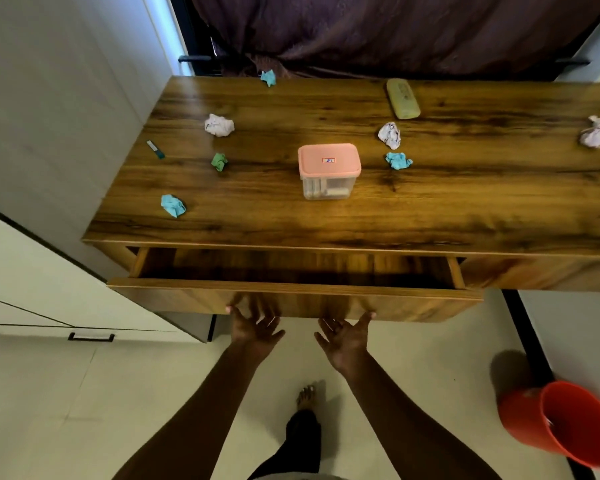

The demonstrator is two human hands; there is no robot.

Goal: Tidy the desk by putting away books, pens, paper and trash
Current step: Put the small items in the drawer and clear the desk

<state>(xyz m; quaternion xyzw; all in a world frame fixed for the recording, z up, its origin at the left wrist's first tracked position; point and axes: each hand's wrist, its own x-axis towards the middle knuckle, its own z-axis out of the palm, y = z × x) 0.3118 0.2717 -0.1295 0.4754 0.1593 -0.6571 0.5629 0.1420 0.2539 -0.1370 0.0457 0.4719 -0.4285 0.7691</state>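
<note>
Drawer front (174,299) touches spread fingertips (229,310) of left hand (253,329) and right hand (343,337).

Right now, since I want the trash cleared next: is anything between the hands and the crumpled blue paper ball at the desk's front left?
Only the pulled-out wooden drawer, with the left hand and right hand at its front panel. Beyond it, nothing lies before the crumpled blue paper ball.

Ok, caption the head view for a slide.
Left hand and right hand at open wooden drawer below paper-strewn wooden desk.
</note>
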